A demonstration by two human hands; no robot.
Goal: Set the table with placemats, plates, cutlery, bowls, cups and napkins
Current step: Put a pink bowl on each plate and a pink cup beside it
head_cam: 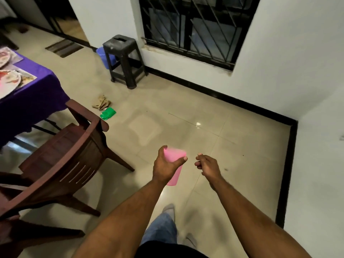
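My left hand (164,165) grips a pink plastic cup (175,175) around its upper part, held over the tiled floor in front of me. Just to its right, my right hand (207,164) hangs with loosely curled fingers and holds nothing. At the far left stands the table with a purple cloth (37,86). On it lie placemats (28,77) with patterned plates (9,79) on top. The table is well to the left of both hands.
A dark wooden chair (70,155) stands between me and the table. A black plastic stool (123,58) and a blue bin (104,55) sit by the barred window. A green object (108,113) and a crumpled cloth (101,103) lie on the floor.
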